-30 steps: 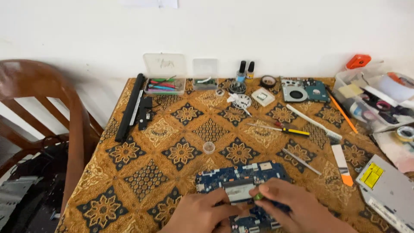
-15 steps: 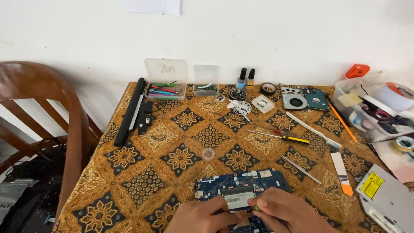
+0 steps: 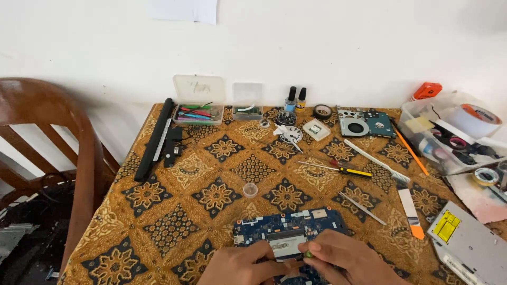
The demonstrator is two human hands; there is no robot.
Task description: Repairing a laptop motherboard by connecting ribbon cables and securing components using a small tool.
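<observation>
A plain white wall (image 3: 338, 47) fills the upper half of the view, evenly lit by soft light with no hard shadows. At 12 o'clock a sheet of white paper (image 3: 183, 9) hangs on it, cut off by the top edge. The surface (image 3: 158, 221) stands against the wall, covered by a brown and gold cloth with dark floral medallions. At 9 o'clock stands a dark wooden chair (image 3: 63, 153) with a curved back rail and slats. Below it, at 8 o'clock, the floor (image 3: 26, 248) lies in shadow, with dark clutter too dim to make out.

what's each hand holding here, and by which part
The right hand pinches a small green-tipped thing, kind unclear. The left hand only rests on the blue circuit board.
</observation>
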